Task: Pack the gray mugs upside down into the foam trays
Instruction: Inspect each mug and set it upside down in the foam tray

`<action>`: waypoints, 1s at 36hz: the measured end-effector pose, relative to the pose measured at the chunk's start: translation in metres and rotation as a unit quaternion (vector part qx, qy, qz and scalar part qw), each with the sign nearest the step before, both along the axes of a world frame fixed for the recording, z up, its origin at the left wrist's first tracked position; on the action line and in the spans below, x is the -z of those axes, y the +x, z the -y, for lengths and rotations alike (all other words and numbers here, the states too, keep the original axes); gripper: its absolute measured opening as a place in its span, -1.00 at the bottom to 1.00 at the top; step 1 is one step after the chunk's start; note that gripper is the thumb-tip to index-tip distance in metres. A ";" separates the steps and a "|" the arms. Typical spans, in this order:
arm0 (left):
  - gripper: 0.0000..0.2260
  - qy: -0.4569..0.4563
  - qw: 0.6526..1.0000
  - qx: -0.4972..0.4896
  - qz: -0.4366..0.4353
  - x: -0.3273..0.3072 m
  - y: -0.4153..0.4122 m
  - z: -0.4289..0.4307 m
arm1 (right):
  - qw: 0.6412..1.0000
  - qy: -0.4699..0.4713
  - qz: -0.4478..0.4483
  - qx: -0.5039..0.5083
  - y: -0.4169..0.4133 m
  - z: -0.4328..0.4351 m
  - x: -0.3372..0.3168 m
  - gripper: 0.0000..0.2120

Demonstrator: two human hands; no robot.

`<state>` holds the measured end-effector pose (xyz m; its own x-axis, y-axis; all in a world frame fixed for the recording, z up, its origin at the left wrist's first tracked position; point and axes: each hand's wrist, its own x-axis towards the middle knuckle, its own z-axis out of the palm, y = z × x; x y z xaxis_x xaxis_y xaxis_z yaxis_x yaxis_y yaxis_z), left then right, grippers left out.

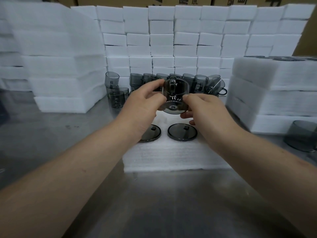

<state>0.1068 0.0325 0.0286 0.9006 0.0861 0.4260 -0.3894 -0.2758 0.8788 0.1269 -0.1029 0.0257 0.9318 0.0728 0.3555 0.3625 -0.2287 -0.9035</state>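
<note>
Two mugs (182,134) are sitting base-up in the foam tray (171,155). The left hand (142,107) and right hand (204,109) are gripping a third mug (175,95) just above the tray's far half, and plenty more mugs (197,81) are waiting behind on the desk (154,203).

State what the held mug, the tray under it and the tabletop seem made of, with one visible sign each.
Mug: plastic or glass; see-through smoky gray, with glossy highlights.
Tray: white foam; matte, with a layered, ribbed edge.
Tabletop: probably stainless steel; brushed gray, with dull reflections.
</note>
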 end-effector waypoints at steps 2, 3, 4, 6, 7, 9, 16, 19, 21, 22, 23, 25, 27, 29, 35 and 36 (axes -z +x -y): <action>-0.63 0.002 1.000 0.005 0.005 0.000 0.001 -0.001 | 1.000 0.003 -0.004 -0.001 0.000 -0.001 -0.001 -0.66; -0.65 0.003 1.000 0.009 0.010 0.000 0.001 -0.002 | 1.000 0.003 -0.006 0.000 0.000 -0.001 -0.001 -0.66; -0.67 0.004 1.000 0.013 0.015 0.000 0.001 -0.002 | 1.000 0.003 -0.009 0.002 0.000 -0.001 -0.001 -0.66; -0.68 0.006 0.999 0.023 0.023 0.001 0.001 -0.002 | 1.000 0.006 -0.018 0.002 0.001 -0.001 -0.002 -0.67; -0.68 0.009 0.999 0.026 0.025 0.001 0.001 -0.002 | 1.000 0.010 -0.024 -0.001 0.001 -0.001 -0.002 -0.67; -0.69 0.011 0.999 0.030 0.028 0.001 0.002 -0.002 | 1.000 0.012 -0.029 -0.001 0.002 -0.001 -0.002 -0.67; -0.67 0.007 0.999 0.031 0.044 0.002 0.004 -0.002 | 1.000 0.003 -0.026 0.007 0.002 -0.001 -0.001 -0.65; -0.71 0.003 0.999 0.029 0.043 0.002 0.004 -0.003 | 0.999 0.004 -0.030 0.011 0.002 0.000 -0.002 -0.64; -0.73 0.001 0.999 0.028 0.040 0.002 0.004 -0.002 | 0.999 0.007 -0.030 0.014 0.003 0.000 -0.002 -0.62; -0.75 0.001 0.999 0.026 0.037 0.002 0.004 -0.002 | 0.999 0.010 -0.031 0.015 0.003 0.000 -0.003 -0.61; -0.77 0.002 0.999 0.024 0.034 0.002 0.005 -0.002 | 0.999 0.012 -0.030 0.016 0.002 0.000 -0.003 -0.61; -0.81 0.007 0.999 0.019 0.027 0.003 0.005 -0.002 | 0.999 0.013 -0.027 0.017 0.002 0.000 -0.003 -0.60; -0.85 0.009 1.000 0.009 0.022 0.003 0.005 -0.001 | 0.999 0.016 -0.023 0.019 0.002 0.000 -0.003 -0.56; -0.87 0.009 1.000 -0.003 0.019 0.003 0.005 -0.001 | 0.999 0.018 -0.025 0.021 0.002 0.001 -0.003 -0.50; -0.75 0.010 0.999 -0.033 0.005 0.004 0.006 0.000 | 0.999 0.033 -0.033 0.015 0.003 0.001 -0.002 -0.58; -0.78 0.012 0.999 -0.034 0.003 0.004 0.006 0.000 | 0.999 0.033 -0.035 0.017 0.003 0.001 -0.002 -0.57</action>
